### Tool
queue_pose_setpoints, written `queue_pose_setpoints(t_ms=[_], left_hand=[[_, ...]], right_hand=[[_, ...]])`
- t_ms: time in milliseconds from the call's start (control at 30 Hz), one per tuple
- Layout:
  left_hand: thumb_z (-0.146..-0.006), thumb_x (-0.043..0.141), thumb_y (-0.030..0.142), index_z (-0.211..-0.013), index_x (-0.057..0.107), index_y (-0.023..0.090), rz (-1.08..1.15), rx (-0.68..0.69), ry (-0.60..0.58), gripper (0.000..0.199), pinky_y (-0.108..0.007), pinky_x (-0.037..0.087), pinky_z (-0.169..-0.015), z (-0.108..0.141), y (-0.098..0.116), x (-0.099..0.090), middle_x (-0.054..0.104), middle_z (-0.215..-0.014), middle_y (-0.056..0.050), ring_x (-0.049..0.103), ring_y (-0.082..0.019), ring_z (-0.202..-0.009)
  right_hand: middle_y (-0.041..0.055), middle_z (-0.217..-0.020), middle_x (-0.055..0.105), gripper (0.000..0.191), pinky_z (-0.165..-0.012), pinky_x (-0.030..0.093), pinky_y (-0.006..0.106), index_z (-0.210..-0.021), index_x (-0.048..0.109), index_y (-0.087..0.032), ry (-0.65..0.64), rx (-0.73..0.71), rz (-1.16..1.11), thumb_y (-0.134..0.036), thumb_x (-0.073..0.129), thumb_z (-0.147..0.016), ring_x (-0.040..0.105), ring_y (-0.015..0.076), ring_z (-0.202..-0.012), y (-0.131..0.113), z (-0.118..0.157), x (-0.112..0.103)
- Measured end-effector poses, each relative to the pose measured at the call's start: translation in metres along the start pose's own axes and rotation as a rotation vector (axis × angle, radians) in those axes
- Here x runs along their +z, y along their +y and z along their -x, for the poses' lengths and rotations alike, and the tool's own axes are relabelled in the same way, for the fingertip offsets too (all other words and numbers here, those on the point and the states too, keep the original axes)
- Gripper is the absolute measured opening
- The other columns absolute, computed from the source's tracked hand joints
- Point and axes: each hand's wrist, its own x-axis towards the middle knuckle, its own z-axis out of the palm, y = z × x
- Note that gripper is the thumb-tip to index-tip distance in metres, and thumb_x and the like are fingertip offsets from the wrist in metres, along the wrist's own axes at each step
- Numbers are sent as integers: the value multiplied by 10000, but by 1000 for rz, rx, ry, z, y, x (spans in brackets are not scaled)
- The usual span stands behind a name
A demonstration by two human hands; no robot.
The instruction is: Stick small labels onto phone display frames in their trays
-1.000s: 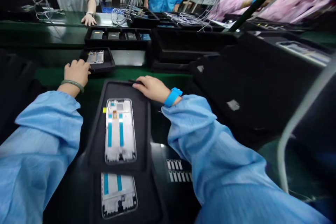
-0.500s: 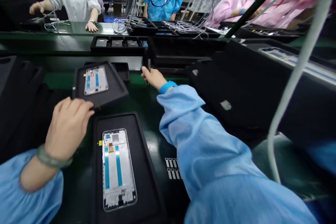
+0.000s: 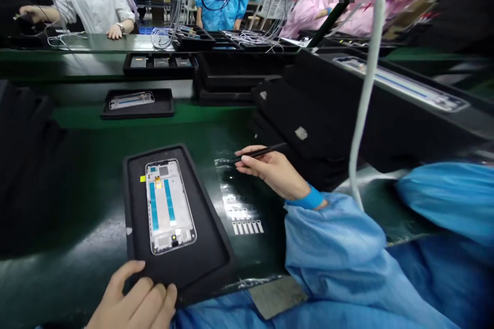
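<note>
My left hand [image 3: 135, 300] sits at the bottom of the view, its fingers on the near lower edge of a black foam-lined tray [image 3: 181, 262]. In that tray lies a phone middle frame [image 3: 170, 206], silver-rimmed with white backing, blue strips and a small gold-coloured part near its top. My right hand [image 3: 272, 169] is to the right of the tray, pinching a thin black tool [image 3: 262, 152], probably tweezers, whose tip is hidden by my fingers or too dark to tell. A second phone frame [image 3: 131, 100] lies in a shallower black tray [image 3: 162, 110] farther up the belt.
A green conveyor bench [image 3: 116, 115] runs across the view. Stacked black trays [image 3: 301, 113] rise on the right, and a white cable [image 3: 365, 97] hangs in front of them. Beyond, a tray of dark phone parts [image 3: 158, 63] sits on a bench, with co-workers and tangled wires behind.
My left hand has moved from the farther tray to the near tray's lower edge. The farther tray now lies flat and more distant. My right hand has drawn back, showing the black tool.
</note>
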Motion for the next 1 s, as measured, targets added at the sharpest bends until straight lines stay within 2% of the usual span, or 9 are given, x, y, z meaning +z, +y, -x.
queue_pose_setpoints(t_ms=[67,167,233,300,400,500,567,767,1000], left_hand=[[-939,395,269,-860,652,176,79,14,-35,285,-342,356,-856,-10,-1,-7,615,-665,37,518,-95,-624],[-892,486,352,-993,632,145,158,39,-122,273,-318,401,-795,-31,-10,-17,641,-843,-26,558,-142,-771],[-884,497,347,-1082,594,134,166,43,-188,307,-344,417,-843,-49,-16,-15,626,-1002,-73,559,-186,-919],[-893,471,357,-1145,555,136,152,77,-251,345,-400,393,-947,-68,-19,-4,582,-1155,-100,519,-222,-1076],[-898,432,418,-1186,537,171,149,178,-383,394,-460,319,-1045,-97,-21,24,524,-1278,-102,442,-246,-1219],[-895,369,505,-1203,540,274,186,282,-531,421,-541,261,-1052,-118,-21,50,483,-1339,-100,380,-278,-1286],[-902,313,531,-1217,531,318,211,327,-574,439,-591,213,-1047,-127,-20,61,463,-1359,-108,356,-294,-1302],[-931,293,440,-1136,608,301,222,298,-628,400,-583,173,-1060,-134,-12,67,562,-1254,-96,488,-254,-1185],[-927,299,447,-1125,618,307,209,279,-635,400,-576,152,-1068,-133,-11,68,569,-1244,-91,488,-251,-1179]], right_hand=[[50,-925,636,361,-722,581,257,-883,594,-150,86,-10,-27,-354,779,-651,655,134,-770,9,15,-5],[20,-779,629,367,-622,585,246,-865,566,-153,231,-29,22,-392,760,-665,647,124,-661,23,36,-6],[-7,-671,604,400,-564,574,239,-849,540,-155,316,-12,55,-418,763,-646,640,128,-600,32,48,-6],[-19,-612,588,421,-532,561,240,-831,520,-158,357,10,81,-441,762,-635,638,140,-565,38,58,-5],[-17,-596,592,396,-524,548,250,-818,514,-166,348,-4,136,-449,742,-660,639,153,-554,44,74,-6],[-14,-601,596,351,-546,547,275,-798,513,-182,302,-17,190,-444,720,-692,638,162,-565,47,88,-7],[-9,-617,600,326,-561,546,291,-783,516,-192,262,-22,227,-448,704,-708,636,168,-578,50,94,-5],[-3,-655,619,268,-614,548,312,-810,524,-207,213,-24,295,-430,661,-757,652,181,-619,54,96,3],[-8,-639,620,275,-591,560,303,-809,520,-206,203,6,211,-408,690,-731,651,177,-598,53,94,6]])
